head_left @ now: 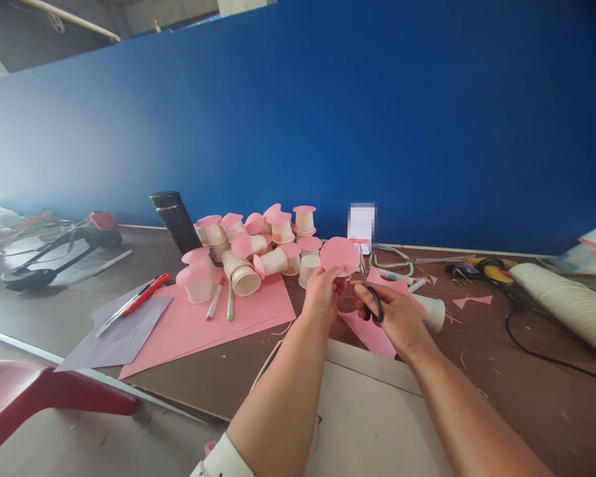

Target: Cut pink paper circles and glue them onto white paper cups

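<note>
My left hand (324,289) pinches a round pink paper disc (338,254) and holds it up above the brown table (501,358). My right hand (393,313) grips black-handled scissors (370,291), fingers through the loops, blades pointing up beside the disc's right edge. Pink paper offcuts (372,334) lie under both hands. Just behind the disc is a heap of white paper cups capped with pink discs (251,245).
A large pink sheet (198,324) and a purple sheet (124,331) with a red utility knife (139,301) lie left. A black flask (175,220), pens, a stack of white cups (566,298) and cables sit along the blue wall. A red chair (34,391) is at lower left.
</note>
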### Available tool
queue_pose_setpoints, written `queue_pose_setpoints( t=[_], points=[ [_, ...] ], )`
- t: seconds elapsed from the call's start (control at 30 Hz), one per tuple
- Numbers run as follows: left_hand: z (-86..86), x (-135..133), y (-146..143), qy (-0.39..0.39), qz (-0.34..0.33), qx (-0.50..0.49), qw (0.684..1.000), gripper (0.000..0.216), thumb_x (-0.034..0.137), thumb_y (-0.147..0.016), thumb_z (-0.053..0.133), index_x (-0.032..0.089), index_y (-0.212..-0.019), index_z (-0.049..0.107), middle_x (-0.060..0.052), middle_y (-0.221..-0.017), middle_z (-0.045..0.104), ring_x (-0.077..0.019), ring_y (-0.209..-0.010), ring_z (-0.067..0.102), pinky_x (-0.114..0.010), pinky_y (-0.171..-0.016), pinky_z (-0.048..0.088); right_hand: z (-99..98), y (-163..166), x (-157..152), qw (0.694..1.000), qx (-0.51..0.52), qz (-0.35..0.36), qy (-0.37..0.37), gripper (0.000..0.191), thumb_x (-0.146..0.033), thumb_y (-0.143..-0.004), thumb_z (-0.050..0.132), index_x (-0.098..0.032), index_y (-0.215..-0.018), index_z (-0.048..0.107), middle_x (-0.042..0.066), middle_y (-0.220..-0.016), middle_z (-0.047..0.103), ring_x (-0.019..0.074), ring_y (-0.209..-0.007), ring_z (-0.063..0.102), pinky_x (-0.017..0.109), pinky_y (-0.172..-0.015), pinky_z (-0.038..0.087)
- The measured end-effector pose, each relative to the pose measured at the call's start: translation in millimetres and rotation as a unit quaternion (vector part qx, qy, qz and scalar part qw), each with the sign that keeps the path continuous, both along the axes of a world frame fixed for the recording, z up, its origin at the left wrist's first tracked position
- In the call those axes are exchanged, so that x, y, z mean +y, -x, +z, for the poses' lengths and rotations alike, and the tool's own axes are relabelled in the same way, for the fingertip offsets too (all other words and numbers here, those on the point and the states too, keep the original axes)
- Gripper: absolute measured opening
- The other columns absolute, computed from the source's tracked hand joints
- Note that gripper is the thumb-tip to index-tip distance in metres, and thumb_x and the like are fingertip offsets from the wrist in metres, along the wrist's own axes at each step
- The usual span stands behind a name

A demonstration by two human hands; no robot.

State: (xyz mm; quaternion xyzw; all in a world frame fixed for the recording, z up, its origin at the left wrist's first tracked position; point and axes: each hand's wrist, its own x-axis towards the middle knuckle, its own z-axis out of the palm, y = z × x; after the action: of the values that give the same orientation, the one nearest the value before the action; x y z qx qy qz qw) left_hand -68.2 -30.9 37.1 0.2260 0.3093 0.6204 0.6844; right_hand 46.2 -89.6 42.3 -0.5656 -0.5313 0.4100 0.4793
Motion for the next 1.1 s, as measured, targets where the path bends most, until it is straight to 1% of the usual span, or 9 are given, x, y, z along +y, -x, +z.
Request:
queue_pose_setpoints(
  t=[0.13,0.3,0.37,0.5,0.6,0.73,0.93,1.1],
  points=[
    [-1.5,1,0,0.005,0.001,0.001,1.0,0.021,0.018,-0.063,0.072,0.015,-0.082,0.065,-0.002,-0.075,0.066,-0.0085,-0.062,0.057,-0.02,-0.062,0.042,-4.2,-3,2,1.0,0.007,0.003,0.0,0.058,-0.069,-0.073,0.066,-0.02,-0.102,0.076,0.002,-0.064,0.064,0.0146,-0.06,0.056,0.026,-0.055,0.043],
    [-2.9,2,0,0.011,0.02,-0.002,1.0,0.016,0.019,-0.063,0.07,0.015,-0.076,0.062,0.0,-0.069,0.062,-0.0072,-0.059,0.053,-0.02,-0.059,0.04,-6.4,-3,3,1.0,0.013,0.001,0.0,0.052,-0.065,-0.073,0.069,-0.021,-0.101,0.076,0.001,-0.064,0.064,0.0148,-0.061,0.057,0.025,-0.055,0.043],
    [-2.8,3,1,0.009,0.031,0.003,0.999,0.017,0.02,-0.063,0.071,0.016,-0.076,0.062,0.001,-0.069,0.062,-0.0072,-0.06,0.053,-0.02,-0.06,0.04,-5.2,-2,2,1.0,0.012,-0.002,0.0,0.052,-0.065,-0.073,0.069,-0.021,-0.1,0.076,0.001,-0.065,0.064,0.015,-0.062,0.057,0.025,-0.055,0.043],
    [-0.4,3,1,0.005,0.043,0.014,0.999,0.022,0.022,-0.062,0.075,0.016,-0.08,0.063,0.0,-0.075,0.065,-0.0073,-0.063,0.055,-0.02,-0.061,0.041,-4.2,-2,2,1.0,0.018,-0.015,0.006,0.055,-0.066,-0.071,0.069,-0.02,-0.099,0.076,0.001,-0.065,0.064,0.0154,-0.062,0.057,0.026,-0.057,0.043],
    [1.2,2,1,0.006,0.043,0.017,0.999,0.026,0.022,-0.062,0.077,0.016,-0.084,0.064,-0.001,-0.079,0.067,-0.0076,-0.064,0.056,-0.021,-0.061,0.041,-7.8,-4,3,0.999,0.035,-0.009,0.009,0.054,-0.063,-0.071,0.071,-0.02,-0.104,0.075,0.001,-0.067,0.064,0.0152,-0.064,0.058,0.026,-0.058,0.044],
    [1.0,2,1,-0.005,0.036,0.003,0.999,0.031,0.02,-0.059,0.078,0.017,-0.086,0.064,-0.001,-0.079,0.067,-0.0101,-0.068,0.059,-0.023,-0.065,0.044,-13.2,-7,5,0.999,0.051,0.004,0.009,0.053,-0.062,-0.073,0.071,-0.021,-0.107,0.074,0.001,-0.068,0.065,0.0151,-0.065,0.058,0.025,-0.058,0.044],
    [-0.1,2,1,0.0,0.048,-0.007,0.999,0.028,0.019,-0.059,0.076,0.015,-0.083,0.062,0.0,-0.077,0.065,-0.0091,-0.066,0.059,-0.022,-0.064,0.042,-10.5,-7,4,1.0,0.015,0.008,0.009,0.047,-0.059,-0.077,0.069,-0.022,-0.105,0.075,0.0,-0.067,0.065,0.0139,-0.064,0.057,0.024,-0.059,0.044],
    [-0.1,4,1,0.002,0.049,-0.009,0.999,0.027,0.019,-0.061,0.076,0.016,-0.084,0.063,0.0,-0.077,0.065,-0.0082,-0.064,0.057,-0.021,-0.061,0.041,-9.5,-6,4,1.0,0.018,0.015,0.013,0.049,-0.059,-0.077,0.07,-0.022,-0.108,0.074,0.001,-0.068,0.065,0.0143,-0.064,0.057,0.025,-0.059,0.044]
  ],
)
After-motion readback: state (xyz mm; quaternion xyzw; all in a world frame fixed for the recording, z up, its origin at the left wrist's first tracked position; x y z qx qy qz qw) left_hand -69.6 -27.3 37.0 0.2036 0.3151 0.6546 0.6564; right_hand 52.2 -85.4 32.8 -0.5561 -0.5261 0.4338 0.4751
